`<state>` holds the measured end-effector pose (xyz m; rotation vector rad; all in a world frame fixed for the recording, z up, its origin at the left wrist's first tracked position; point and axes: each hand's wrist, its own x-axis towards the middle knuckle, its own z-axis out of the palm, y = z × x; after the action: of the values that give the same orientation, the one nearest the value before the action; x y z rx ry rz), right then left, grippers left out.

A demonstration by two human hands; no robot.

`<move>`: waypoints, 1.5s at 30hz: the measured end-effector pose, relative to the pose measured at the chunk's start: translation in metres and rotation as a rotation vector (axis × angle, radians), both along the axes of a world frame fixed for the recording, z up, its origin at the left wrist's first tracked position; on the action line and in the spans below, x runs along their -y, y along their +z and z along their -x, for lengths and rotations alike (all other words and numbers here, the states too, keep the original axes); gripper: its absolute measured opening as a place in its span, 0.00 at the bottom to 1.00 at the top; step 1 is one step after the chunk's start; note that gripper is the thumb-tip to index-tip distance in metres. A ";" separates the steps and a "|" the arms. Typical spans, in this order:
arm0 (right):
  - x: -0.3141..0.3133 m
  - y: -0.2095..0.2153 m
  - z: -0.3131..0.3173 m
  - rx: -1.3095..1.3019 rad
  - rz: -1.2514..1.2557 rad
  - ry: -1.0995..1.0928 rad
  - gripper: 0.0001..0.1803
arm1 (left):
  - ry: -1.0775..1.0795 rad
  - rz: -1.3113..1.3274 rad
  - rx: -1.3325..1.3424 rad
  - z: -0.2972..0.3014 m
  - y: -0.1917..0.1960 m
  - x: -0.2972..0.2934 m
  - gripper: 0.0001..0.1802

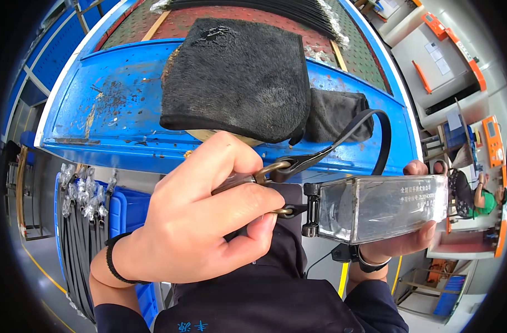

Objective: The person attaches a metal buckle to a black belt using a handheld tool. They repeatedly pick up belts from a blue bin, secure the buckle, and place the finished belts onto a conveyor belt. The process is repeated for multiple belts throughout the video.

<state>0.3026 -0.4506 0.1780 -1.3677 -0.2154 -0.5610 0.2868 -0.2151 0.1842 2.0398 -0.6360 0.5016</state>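
Observation:
My left hand (201,219) is closed around a brass-coloured metal clasp (273,172) at the end of a black strap (353,130). The strap loops up and round to the right over the bench edge. My right hand (400,244) grips from below a long strap piece wrapped in clear plastic (384,205), thumb showing at its top right corner. A black buckle (312,211) sits on the wrapped piece's left end, close to my left fingers. Both hands hold these parts in front of my dark jacket, just below the blue bench.
A blue metal bench (126,105) carries a thick black fuzzy cloth (237,77) and a smaller dark cloth (336,114). Wrapped black straps (79,222) hang in a blue bin at left. Grey and orange machines (439,61) and a seated person (475,194) are at right.

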 end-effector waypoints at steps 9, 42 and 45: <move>-0.006 -0.002 -0.005 -0.056 0.026 -0.055 0.52 | -0.026 -0.036 -0.013 -0.002 0.002 0.002 0.12; -0.003 0.000 -0.001 -0.100 -0.109 0.072 0.47 | 0.045 -0.221 0.208 0.004 -0.004 -0.007 0.14; -0.008 0.003 -0.003 -0.095 -0.082 0.074 0.47 | 0.019 -0.209 0.251 0.003 -0.006 -0.007 0.15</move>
<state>0.3054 -0.4430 0.1805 -1.2980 -0.1630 -0.4377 0.2835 -0.2078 0.1780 2.1993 -0.8494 0.7361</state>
